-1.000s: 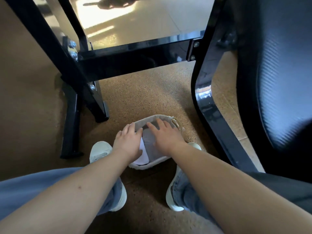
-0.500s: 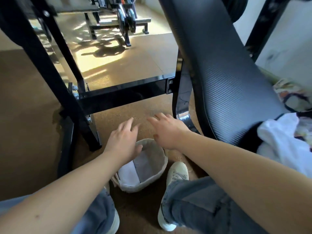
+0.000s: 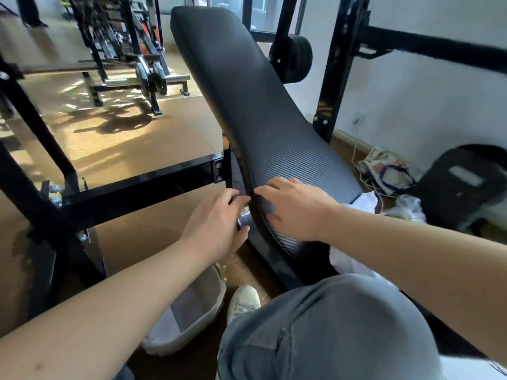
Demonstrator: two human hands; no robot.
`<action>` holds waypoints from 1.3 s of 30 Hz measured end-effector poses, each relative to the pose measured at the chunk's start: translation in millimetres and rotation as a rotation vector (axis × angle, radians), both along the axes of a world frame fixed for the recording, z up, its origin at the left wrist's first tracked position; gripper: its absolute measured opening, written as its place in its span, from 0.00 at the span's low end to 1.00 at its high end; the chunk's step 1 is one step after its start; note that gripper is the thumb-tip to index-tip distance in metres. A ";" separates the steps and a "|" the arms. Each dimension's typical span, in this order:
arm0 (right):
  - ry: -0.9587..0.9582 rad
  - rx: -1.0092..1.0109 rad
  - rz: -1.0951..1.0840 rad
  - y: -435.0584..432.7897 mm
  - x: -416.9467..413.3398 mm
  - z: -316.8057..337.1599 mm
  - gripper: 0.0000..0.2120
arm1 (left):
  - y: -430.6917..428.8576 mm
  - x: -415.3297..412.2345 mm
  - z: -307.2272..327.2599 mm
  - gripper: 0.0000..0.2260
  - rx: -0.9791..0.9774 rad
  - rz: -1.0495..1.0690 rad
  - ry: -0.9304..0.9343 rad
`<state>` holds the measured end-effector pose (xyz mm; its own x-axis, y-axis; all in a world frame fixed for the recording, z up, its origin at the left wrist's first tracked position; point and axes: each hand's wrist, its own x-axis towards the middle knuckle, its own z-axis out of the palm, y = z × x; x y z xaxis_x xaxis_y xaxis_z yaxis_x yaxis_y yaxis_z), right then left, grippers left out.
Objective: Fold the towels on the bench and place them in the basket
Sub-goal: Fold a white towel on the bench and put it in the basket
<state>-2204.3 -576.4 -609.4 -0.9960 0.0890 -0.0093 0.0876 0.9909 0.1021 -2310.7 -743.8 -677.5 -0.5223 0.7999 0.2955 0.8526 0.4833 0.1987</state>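
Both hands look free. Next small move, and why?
Probably reach the right hand rightward to the white towel lying on the bench and grip it: the left hand is empty too, and the basket already holds folded towels.

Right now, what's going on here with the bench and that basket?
A seated person's hands are both empty: the left hand and right hand hover open at the edge of the bench. The basket sits on the floor with folded towels inside. A rumpled white towel lies at the bench's near end.
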 end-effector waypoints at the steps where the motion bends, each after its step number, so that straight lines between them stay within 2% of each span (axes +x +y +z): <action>1: -0.020 0.021 -0.038 10.6 8.0 3.9 0.26 | 10.6 3.5 2.2 0.27 0.007 -0.033 0.000; 4: -0.137 0.082 -0.128 41.4 32.3 15.0 0.22 | 41.0 16.3 6.2 0.26 0.030 -0.117 0.014; 10: -0.474 0.267 -0.138 87.5 87.2 40.8 0.20 | 88.1 44.3 12.2 0.24 0.027 -0.231 -0.011; 15: -0.583 0.272 -0.165 110.5 111.6 45.3 0.24 | 116.5 55.4 11.1 0.23 0.008 -0.309 -0.086; 21: -0.536 0.149 -0.162 120.0 113.1 44.8 0.30 | 147.1 64.4 13.4 0.19 -0.057 -0.352 -0.235; 25: -0.591 0.056 -0.265 122.4 100.9 16.6 0.33 | 176.0 76.6 18.9 0.17 -0.044 -0.246 -0.577; 29: -0.587 -0.044 -0.320 127.9 98.7 8.0 0.37 | 197.8 84.4 15.0 0.21 -0.073 -0.132 -0.807; 32: -0.575 -0.013 -0.377 135.5 99.7 11.1 0.42 | 205.7 83.6 8.4 0.04 -0.030 -0.086 -0.915; 33: -0.552 0.001 -0.399 137.0 99.5 12.9 0.44 | 207.5 82.1 9.4 0.05 0.014 -0.066 -0.961; 36: -0.414 0.001 -0.428 137.7 98.9 16.2 0.48 | 207.6 74.4 26.2 0.10 0.184 -0.073 -0.951; 39: -0.218 -0.066 -0.395 135.6 94.6 20.7 0.51 | 201.4 65.4 48.3 0.09 0.318 -0.129 -0.899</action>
<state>-2109.7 -440.8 -588.7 -0.8602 0.4535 -0.2333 0.4433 0.8910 0.0979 -2245.3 -542.5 -629.2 -0.5732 0.8184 0.0404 0.3602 0.2074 0.9095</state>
